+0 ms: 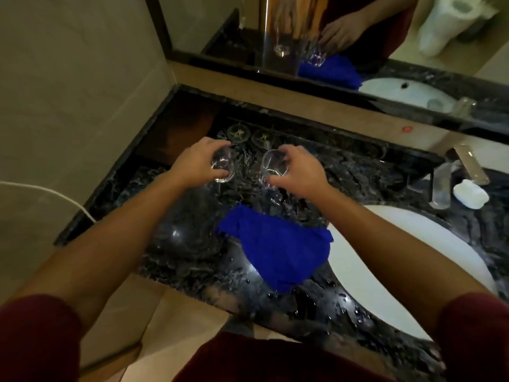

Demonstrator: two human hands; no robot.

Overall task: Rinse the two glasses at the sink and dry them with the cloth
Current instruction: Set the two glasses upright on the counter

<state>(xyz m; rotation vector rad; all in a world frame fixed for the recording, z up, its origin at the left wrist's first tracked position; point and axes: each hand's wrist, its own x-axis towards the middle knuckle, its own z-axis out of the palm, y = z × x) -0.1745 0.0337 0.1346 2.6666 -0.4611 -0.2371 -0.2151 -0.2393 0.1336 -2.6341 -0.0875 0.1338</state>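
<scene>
My left hand grips a clear glass from above, over the dark marble counter. My right hand grips a second clear glass, tilted, a little to the right of the first. Both glasses are held above the counter, left of the white sink. A blue cloth lies crumpled on the counter below my hands, its right edge hanging over the sink's rim.
Two round coasters lie at the counter's back. A chrome tap and a white soap piece are behind the sink. A mirror runs along the back wall. A white cord hangs at the left.
</scene>
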